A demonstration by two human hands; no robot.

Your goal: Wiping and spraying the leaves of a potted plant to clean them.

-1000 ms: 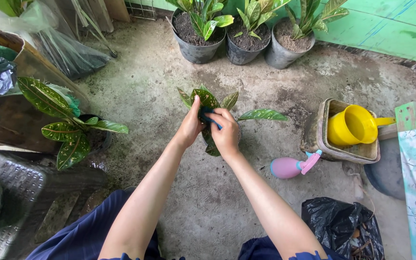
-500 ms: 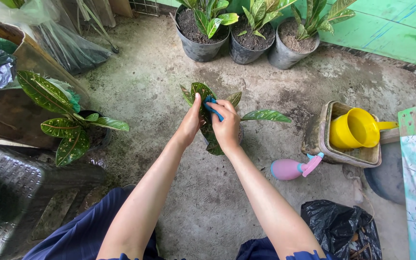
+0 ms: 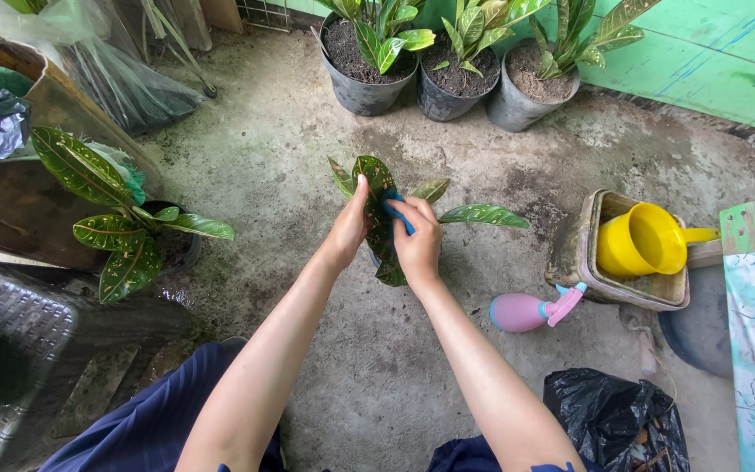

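A small potted plant with dark green, yellow-speckled leaves (image 3: pixel 481 214) stands on the concrete floor in the middle of the head view. My left hand (image 3: pixel 348 229) supports one upright leaf (image 3: pixel 374 177) from the left side. My right hand (image 3: pixel 415 242) grips a blue cloth (image 3: pixel 392 209) and presses it against that same leaf from the right. The plant's pot is hidden behind my hands.
Three dark pots with plants (image 3: pixel 364 77) line the green wall at the back. Another speckled plant (image 3: pixel 111 232) stands at the left beside a box. A pink spray bottle (image 3: pixel 526 310), a yellow watering jug (image 3: pixel 641 242) in a tray and a black bag (image 3: pixel 615 421) lie at the right.
Both hands have stayed on the leaf; the blue cloth has shifted slightly along it. The view has drifted a little.
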